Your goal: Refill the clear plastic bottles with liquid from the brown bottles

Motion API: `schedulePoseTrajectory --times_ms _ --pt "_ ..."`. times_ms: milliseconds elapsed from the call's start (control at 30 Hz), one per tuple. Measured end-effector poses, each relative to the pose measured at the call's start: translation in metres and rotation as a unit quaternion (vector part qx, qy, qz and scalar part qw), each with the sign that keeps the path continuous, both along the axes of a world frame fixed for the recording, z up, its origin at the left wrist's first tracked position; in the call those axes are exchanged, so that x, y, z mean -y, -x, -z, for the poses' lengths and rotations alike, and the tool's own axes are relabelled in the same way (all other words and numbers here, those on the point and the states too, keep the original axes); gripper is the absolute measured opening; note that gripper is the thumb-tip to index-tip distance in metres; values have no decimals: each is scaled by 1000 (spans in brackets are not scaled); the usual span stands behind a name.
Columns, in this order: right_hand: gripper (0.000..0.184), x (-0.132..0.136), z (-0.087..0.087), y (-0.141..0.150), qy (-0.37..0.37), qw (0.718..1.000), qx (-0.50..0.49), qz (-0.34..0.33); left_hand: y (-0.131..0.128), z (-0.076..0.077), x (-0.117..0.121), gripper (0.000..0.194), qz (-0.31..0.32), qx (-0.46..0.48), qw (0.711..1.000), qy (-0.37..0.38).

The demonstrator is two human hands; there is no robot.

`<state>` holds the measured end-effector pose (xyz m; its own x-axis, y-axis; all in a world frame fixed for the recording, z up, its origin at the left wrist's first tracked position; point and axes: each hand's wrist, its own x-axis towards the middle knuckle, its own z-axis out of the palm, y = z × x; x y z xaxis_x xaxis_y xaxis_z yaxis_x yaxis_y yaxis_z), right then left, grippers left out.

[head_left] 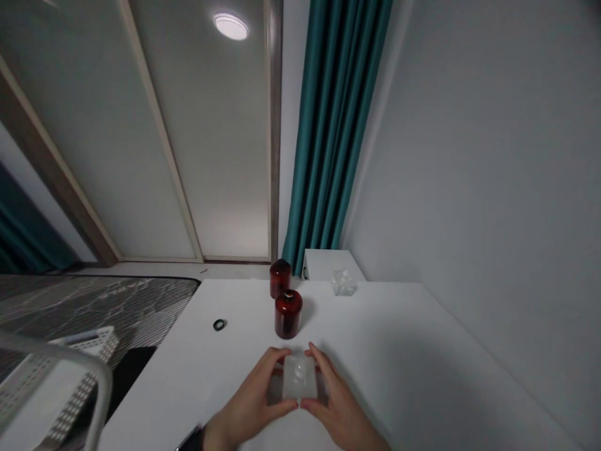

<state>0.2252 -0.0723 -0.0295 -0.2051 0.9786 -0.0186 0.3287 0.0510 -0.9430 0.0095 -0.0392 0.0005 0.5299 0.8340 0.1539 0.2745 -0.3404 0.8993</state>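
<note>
A small whitish, translucent square block or box (299,376) is between my two hands, just above or on the white table; I cannot tell which. My left hand (256,391) grips its left side, thumb at the near edge and fingers at the far edge. On the opposite side, my right hand (335,401) holds it the same way. Clear material shows at both flanks of the block. Just beyond my fingers stands a dark red-brown bottle (288,316) with a rounded shoulder and a small opening on top. A second similar bottle (280,279) is behind it.
A black ring (219,324) lies on the white table (197,376) to the left. Clear crumpled plastic (344,283) sits at the far edge, in front of a white cabinet (328,263). A white perforated basket (70,376) and a curved grey bar (101,382) are at lower left.
</note>
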Motion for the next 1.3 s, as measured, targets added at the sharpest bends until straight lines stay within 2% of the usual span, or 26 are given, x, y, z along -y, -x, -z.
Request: schedulePoseTrajectory --times_ms 100,233,400,600,800,900,1000,1133,1300 --pt "88 -1 0 -25 -15 1000 -11 9 -23 -3 -4 63 17 -11 1000 2" --pt "89 -8 1 -61 -33 999 -11 36 -57 2 -18 71 49 0 999 -14" --pt "76 -27 9 -106 -66 994 -32 78 -107 5 -39 65 47 5 999 -17" --pt "68 -59 17 -160 -90 987 -42 123 -158 14 -58 64 -31 -2 997 -73" --pt "69 -99 10 -205 -78 982 -65 156 -183 14 -99 59 -134 -1 978 -162" --pt "73 -122 6 -217 -76 979 -71 175 -193 12 -127 58 -206 3 965 -161" --pt "73 -144 6 -221 -75 975 -85 192 -204 15 -152 58 -247 25 962 -118" --pt "72 -174 13 -217 -69 966 -115 222 -216 26 -175 51 -268 35 960 -67" --pt "69 -202 23 -207 -71 952 -146 260 -223 42 -190 48 -259 53 964 -8"
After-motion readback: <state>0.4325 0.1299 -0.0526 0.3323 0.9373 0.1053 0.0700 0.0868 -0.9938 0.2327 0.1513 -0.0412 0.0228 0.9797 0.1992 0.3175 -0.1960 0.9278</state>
